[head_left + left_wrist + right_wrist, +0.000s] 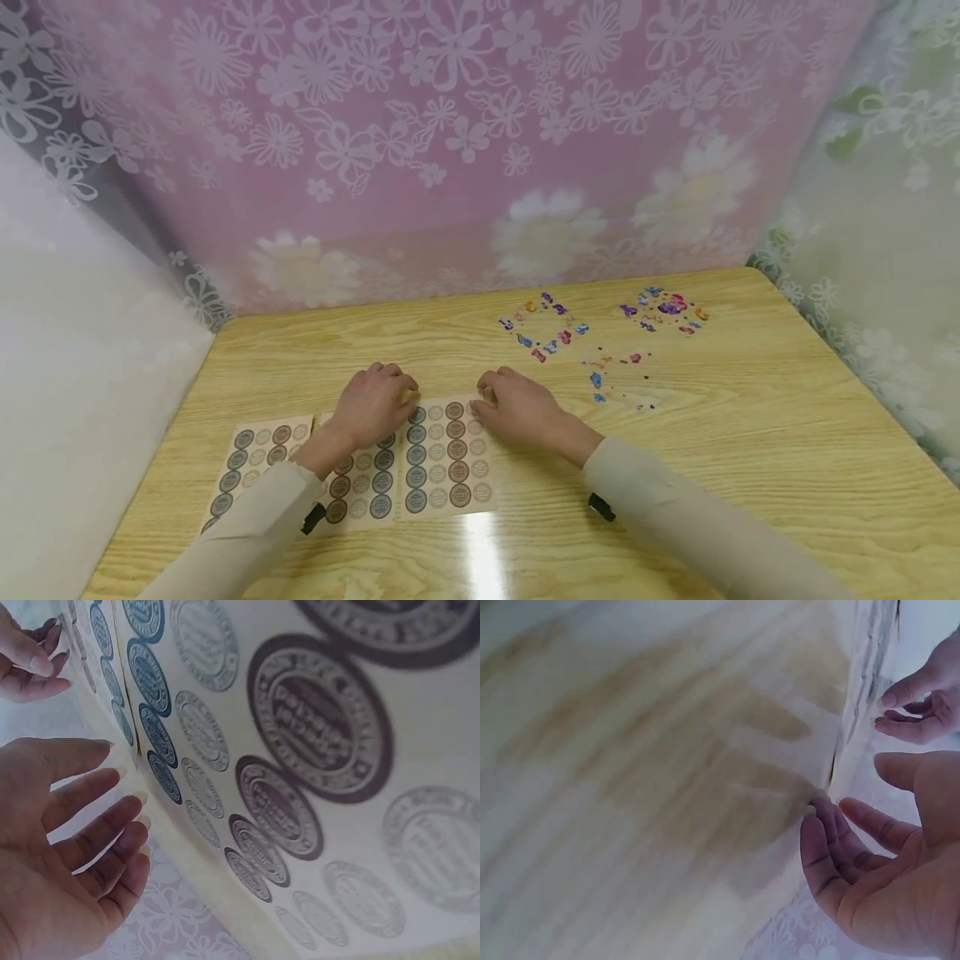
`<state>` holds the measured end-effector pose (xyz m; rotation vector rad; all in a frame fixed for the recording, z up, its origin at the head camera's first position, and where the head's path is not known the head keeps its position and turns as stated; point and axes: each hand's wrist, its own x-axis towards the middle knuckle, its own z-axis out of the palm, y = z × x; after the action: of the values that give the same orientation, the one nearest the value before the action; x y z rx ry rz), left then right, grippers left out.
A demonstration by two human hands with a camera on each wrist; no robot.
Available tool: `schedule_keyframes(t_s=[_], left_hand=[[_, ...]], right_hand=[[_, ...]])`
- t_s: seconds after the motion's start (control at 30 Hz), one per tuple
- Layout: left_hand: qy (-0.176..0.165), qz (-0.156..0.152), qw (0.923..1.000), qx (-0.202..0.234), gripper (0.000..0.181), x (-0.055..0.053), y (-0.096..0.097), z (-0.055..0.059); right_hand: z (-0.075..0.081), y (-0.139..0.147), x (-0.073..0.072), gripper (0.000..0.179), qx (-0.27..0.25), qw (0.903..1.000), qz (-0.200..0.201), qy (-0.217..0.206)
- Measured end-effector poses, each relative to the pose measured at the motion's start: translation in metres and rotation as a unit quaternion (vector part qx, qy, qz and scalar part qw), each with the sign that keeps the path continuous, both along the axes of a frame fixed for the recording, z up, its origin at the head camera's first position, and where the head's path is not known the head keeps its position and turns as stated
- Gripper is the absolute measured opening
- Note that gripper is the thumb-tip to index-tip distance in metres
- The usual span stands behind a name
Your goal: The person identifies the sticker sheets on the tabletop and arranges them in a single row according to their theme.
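Observation:
Three sheets of round seal stickers lie in a row on the table. My left hand (pixel 372 405) is over the top of the middle sticker sheet (pixel 362 500), its fingertips near the upper left corner of the right-hand sticker sheet (pixel 448 454). In the left wrist view its fingers (pixel 90 802) are loosely bent, with nothing between them. At that sheet's upper right corner is my right hand (pixel 521 408). The right wrist view has its fingers (pixel 821 851) gently bent, their tips at the table surface. The left sticker sheet (pixel 251 454) is partly hidden by my left forearm.
Small colourful flower-shaped pieces form a ring (pixel 551 346) at the table's back. A denser flower cluster (pixel 670 308) and a looser scatter of pieces (pixel 596 380) lie to the right. A pink floral curtain (pixel 450 150) hangs behind the wooden table (pixel 720 467).

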<state>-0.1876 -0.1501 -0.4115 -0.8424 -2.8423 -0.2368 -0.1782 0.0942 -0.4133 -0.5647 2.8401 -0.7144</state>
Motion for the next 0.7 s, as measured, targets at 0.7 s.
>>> schedule_keyframes(t_s=[0.7], left_hand=[[-0.042, 0.043, 0.9957, 0.07, 0.048, -0.02, 0.033, 0.01]], right_hand=[[0.02, 0.083, -0.046, 0.051, -0.045, 0.9974, 0.056, 0.009]])
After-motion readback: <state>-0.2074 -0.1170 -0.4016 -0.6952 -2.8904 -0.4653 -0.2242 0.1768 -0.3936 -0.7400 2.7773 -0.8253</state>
